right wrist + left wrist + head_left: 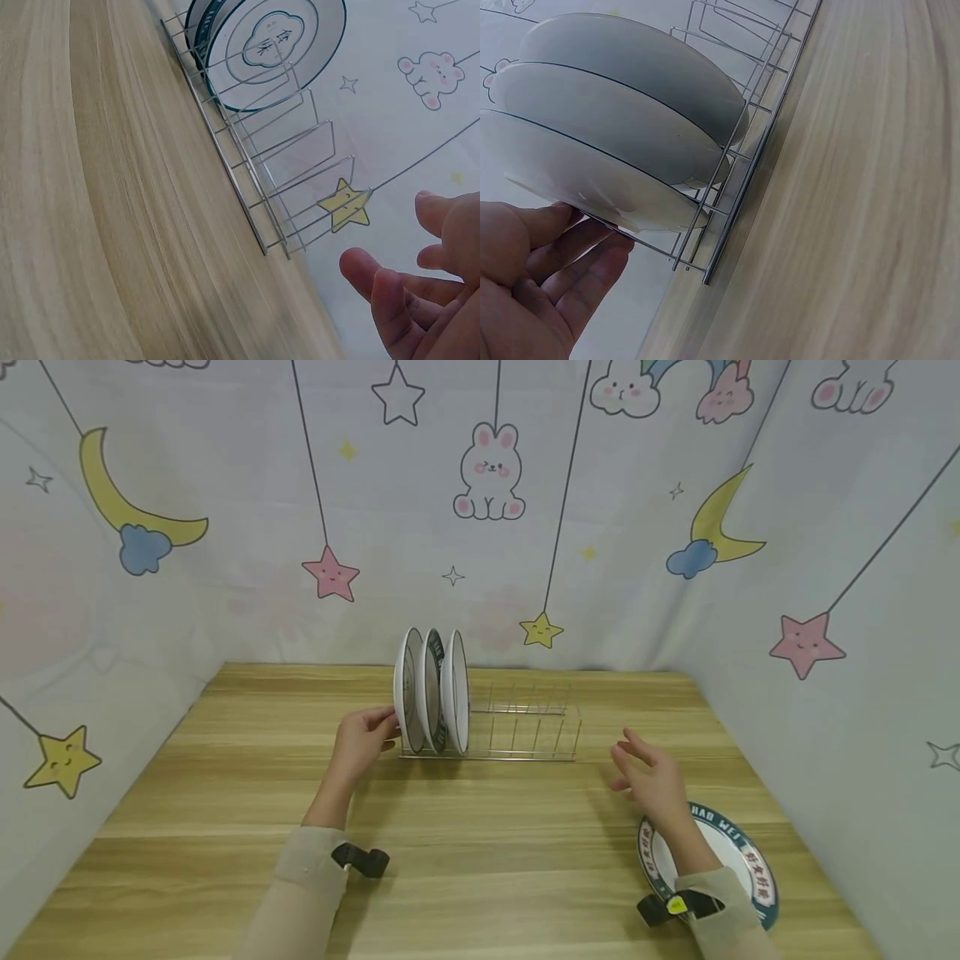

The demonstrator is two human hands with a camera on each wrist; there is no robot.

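One backdrop (pixel 262 627): white cloth, printed with moons, stars, rabbits, clouds; stands behind and at both sides.
Table (pixel 480 843): wood-grain top, in front of the cloth.
Wire rack (pixel 525 759): on the table toward the back; wire dividers run on to the right of the racked plates.
Flat plate (pixel 731 853): on the table at right, well apart from rack; white, dark green rim band with lettering, partly under the right forearm.
Racked plates: three, on edge at the rack's left end, side by side: left one (pixel 406 685), middle one (pixel 432 693), right one (pixel 460 693). Right one has a cloud-face drawing.
Sleeves (pixel 303 877): pale beige.
Left hand (pixel 360 739): fingers bent, pinching rack's left end wire, right beside left one.
Right hand (pixel 654 783): fingers loose, nothing held; right of rack, apart from it.
Wrist units (pixel 363 861): black, one per wrist.
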